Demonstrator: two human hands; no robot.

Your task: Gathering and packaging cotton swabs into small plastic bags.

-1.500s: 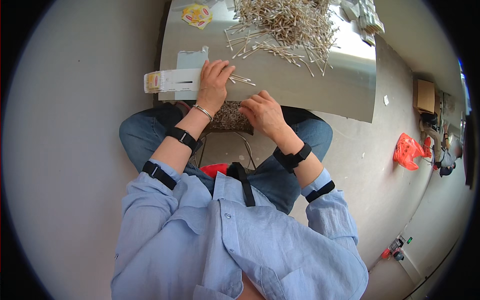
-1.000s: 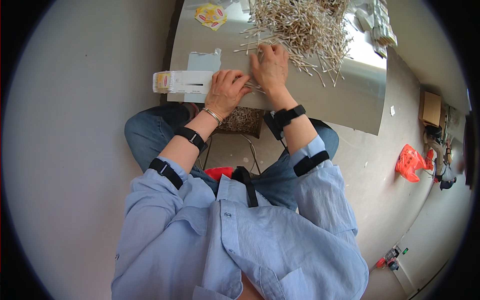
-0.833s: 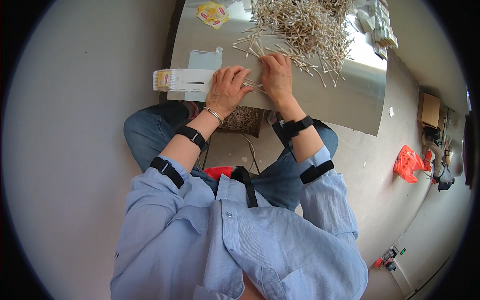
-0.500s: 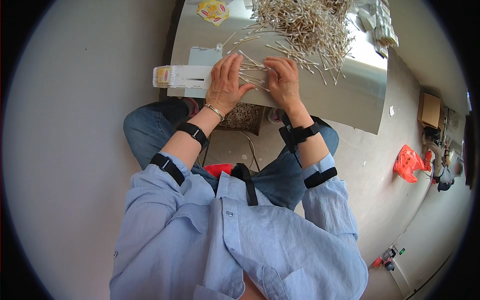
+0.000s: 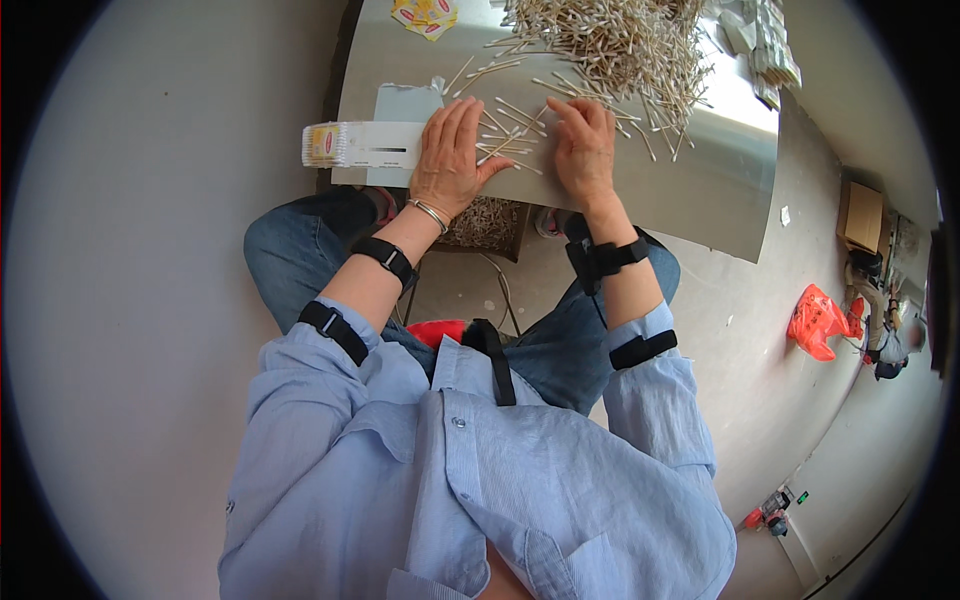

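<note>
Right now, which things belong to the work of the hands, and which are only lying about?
Seemingly in the work:
loose swabs between left hand and right hand
white card strip
swab bundle at its left end
big swab pile
yellow labels, probably

Apparently just lying about:
red plastic bag
cardboard box
small white scrap

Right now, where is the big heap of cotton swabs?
In the head view, the swab heap lies at the top, right of centre, on the table beyond the right hand, with yellow cards to its left.
</note>
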